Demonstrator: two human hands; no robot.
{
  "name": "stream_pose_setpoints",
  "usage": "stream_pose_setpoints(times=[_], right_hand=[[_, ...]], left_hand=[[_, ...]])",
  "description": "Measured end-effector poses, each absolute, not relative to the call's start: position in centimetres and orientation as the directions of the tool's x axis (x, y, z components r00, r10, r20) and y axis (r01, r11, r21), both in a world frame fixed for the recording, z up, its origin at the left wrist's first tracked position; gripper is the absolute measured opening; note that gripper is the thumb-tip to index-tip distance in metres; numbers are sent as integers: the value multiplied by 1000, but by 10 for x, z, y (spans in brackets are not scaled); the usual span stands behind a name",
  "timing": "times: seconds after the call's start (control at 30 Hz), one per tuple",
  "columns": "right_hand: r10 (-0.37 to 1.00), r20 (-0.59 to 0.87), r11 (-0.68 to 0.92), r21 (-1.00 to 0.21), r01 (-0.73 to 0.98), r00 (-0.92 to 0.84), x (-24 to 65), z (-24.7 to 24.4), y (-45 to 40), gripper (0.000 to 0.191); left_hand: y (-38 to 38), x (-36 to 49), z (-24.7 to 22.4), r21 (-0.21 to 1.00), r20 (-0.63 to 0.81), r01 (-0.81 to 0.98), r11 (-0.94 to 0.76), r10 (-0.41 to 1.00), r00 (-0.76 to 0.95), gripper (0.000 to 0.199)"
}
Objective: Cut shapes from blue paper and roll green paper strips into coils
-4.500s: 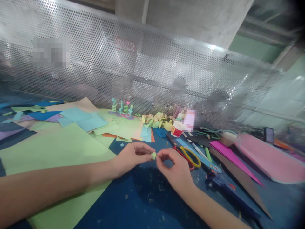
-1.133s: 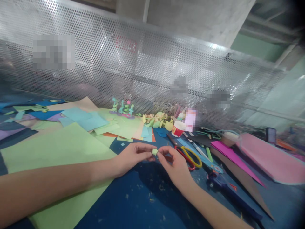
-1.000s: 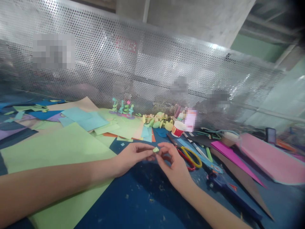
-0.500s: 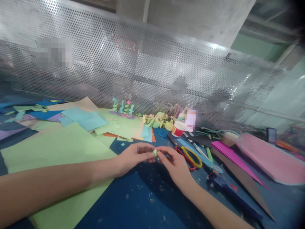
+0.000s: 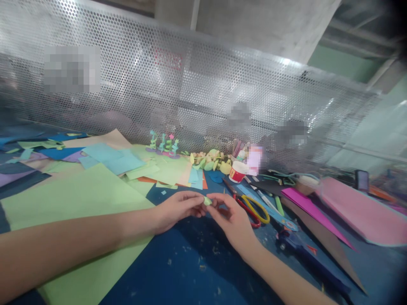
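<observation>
Between my two hands is a small light green piece (image 5: 207,201), apparently folded or rolled paper. My left hand (image 5: 176,210) pinches it at its left end with thumb and fingers. From the other side, the bent fingers of my right hand (image 5: 233,218) hold its right end, partly hidden by the fingertips. Both hands are just above the blue table (image 5: 159,262). Right beside my right hand lie scissors (image 5: 256,209) with red and yellow handles. A large light green sheet (image 5: 76,199) lies under my left forearm.
A dark blue glue gun (image 5: 313,260) lies at the right, near a magenta sheet (image 5: 314,212) and a pink board (image 5: 359,212). Behind my hands stand a red and white cup (image 5: 237,172) and small paper spirals (image 5: 168,146). A perforated metal screen (image 5: 203,89) closes off the back.
The green piece has turned between my fingers and now shows a longer, slanted face. My fingertips have shifted slightly around it; the arms have stayed nearly in place.
</observation>
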State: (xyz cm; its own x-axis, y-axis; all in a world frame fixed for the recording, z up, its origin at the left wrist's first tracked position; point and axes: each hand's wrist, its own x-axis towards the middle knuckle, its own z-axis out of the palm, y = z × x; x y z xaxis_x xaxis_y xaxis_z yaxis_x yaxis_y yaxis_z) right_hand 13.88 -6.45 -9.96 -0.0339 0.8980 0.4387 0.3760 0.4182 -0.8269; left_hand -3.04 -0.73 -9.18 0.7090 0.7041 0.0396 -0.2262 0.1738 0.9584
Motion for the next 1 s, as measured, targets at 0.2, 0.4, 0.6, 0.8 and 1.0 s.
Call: stream_pose_setpoints(times=[0.2, 0.4, 0.6, 0.8, 1.0], right_hand=[[907, 421, 389, -834, 391, -6, 139, -98, -65, 21], [923, 384, 362, -841, 401, -28, 138, -95, -66, 19], [929, 367, 354, -859, 371, -37, 136, -94, -67, 20], [939, 344, 317, -866, 386, 0, 136, -94, -66, 19], [946, 323, 288, -869, 402, 23, 138, -96, -66, 18]], left_hand=[[-9, -33, -90, 952, 45, -249, 175, 728, 684, 34], [-10, -34, -92, 978, 105, -201, 48, 718, 688, 24], [-10, -33, -92, 981, 98, -190, 44, 732, 674, 24], [-8, -33, -95, 982, 108, -189, 26, 743, 661, 28], [-7, -31, -97, 982, 125, -186, -1, 746, 654, 28]])
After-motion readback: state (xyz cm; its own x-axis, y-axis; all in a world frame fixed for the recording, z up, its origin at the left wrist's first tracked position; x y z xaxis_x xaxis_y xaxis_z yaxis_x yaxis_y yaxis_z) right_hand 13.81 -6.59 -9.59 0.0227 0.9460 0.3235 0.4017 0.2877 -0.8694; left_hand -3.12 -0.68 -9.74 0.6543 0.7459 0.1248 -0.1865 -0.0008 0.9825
